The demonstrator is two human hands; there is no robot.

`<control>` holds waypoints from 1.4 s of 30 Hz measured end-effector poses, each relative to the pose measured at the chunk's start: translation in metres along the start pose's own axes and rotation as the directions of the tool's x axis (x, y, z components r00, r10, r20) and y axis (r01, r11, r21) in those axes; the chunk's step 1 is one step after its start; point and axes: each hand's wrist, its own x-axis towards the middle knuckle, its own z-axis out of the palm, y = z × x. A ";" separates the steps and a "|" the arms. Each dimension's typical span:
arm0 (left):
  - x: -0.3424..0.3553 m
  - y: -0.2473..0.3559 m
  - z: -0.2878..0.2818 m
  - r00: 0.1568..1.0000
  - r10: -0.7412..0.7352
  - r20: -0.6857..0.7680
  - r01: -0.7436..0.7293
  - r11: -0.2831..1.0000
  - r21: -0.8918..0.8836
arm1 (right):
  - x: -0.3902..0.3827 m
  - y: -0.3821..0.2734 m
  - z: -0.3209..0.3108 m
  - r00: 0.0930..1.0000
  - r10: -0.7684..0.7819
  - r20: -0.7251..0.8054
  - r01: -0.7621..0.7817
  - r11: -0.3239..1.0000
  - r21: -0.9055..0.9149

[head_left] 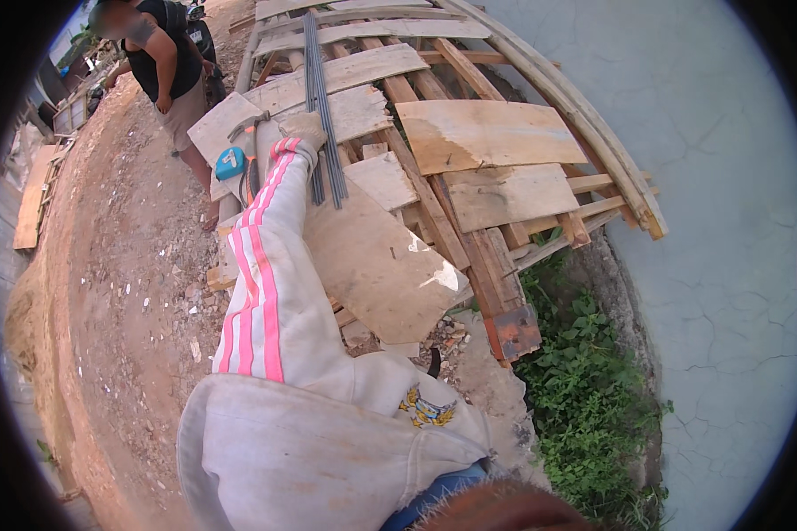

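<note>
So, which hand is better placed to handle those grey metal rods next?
Probably the left hand: it is at the grey metal rods, with its pink-striped sleeve stretched out toward them. The right hand is out of view, so I can't judge its reach.

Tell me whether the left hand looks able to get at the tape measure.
Probably yes: the tape measure lies near the left hand with nothing visible on top, though that hand is at the metal rods.
</note>
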 end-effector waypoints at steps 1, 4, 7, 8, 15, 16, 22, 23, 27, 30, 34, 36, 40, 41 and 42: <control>0.002 0.001 0.003 0.999 0.042 0.007 -0.042 0.999 0.029 | 0.000 0.000 0.000 1.000 -0.003 0.000 0.003 1.000 -0.002; 0.028 -0.021 0.023 0.988 0.157 -0.004 -0.155 0.980 0.123 | 0.003 -0.001 0.002 1.000 -0.026 0.017 0.026 1.000 0.000; 0.033 -0.018 0.023 0.978 0.207 -0.007 -0.202 0.963 0.177 | 0.002 -0.002 0.004 0.999 -0.026 0.024 0.026 1.000 0.007; 0.033 -0.009 0.024 0.980 0.199 -0.007 -0.195 0.965 0.175 | 0.001 -0.002 0.002 1.000 -0.017 0.018 0.017 1.000 0.005; 0.034 -0.006 0.040 0.997 0.073 0.013 -0.073 0.997 0.015 | -0.003 0.006 -0.003 1.000 0.010 0.005 -0.010 1.000 0.012; 0.043 -0.014 0.045 0.999 0.041 0.016 -0.040 0.997 -0.063 | -0.004 0.005 -0.004 1.000 0.015 0.005 -0.015 1.000 0.019; 0.022 -0.049 0.048 0.971 -0.130 0.200 0.230 0.295 -0.927 | -0.007 0.007 0.011 1.000 -0.003 0.005 0.002 0.999 0.040; 0.009 -0.041 0.040 0.977 -0.112 0.181 0.200 0.192 -0.961 | -0.009 0.009 0.012 1.000 -0.003 0.005 0.002 0.999 0.041; -0.048 -0.021 0.019 0.993 -0.067 0.096 0.079 -0.213 -0.974 | -0.009 0.010 0.014 1.000 -0.023 0.012 0.022 0.997 0.072; -0.106 0.042 0.005 0.982 -0.096 0.162 0.106 -0.432 -0.896 | -0.015 0.016 0.014 1.000 -0.014 0.011 0.013 0.996 0.085; -0.186 0.099 -0.010 0.997 0.046 0.067 0.081 -0.532 -0.843 | -0.024 0.020 0.024 1.000 0.000 0.012 -0.001 0.993 0.118; -0.213 0.132 -0.014 0.996 0.091 -0.011 0.052 -0.660 -0.749 | -0.029 0.024 0.029 1.000 0.008 0.014 -0.009 0.990 0.137; -0.260 0.200 -0.038 0.989 0.123 -0.083 0.002 -0.572 -0.821 | -0.046 0.040 0.037 0.999 0.024 0.027 -0.028 0.985 0.169; -0.253 0.215 -0.038 0.982 0.137 -0.127 -0.035 -0.534 -0.845 | -0.050 0.041 0.041 0.999 0.020 0.032 -0.025 0.984 0.179; -0.243 0.229 -0.046 0.978 0.156 -0.135 -0.025 -0.560 -0.828 | -0.055 0.045 0.041 0.999 0.024 0.041 -0.031 0.983 0.179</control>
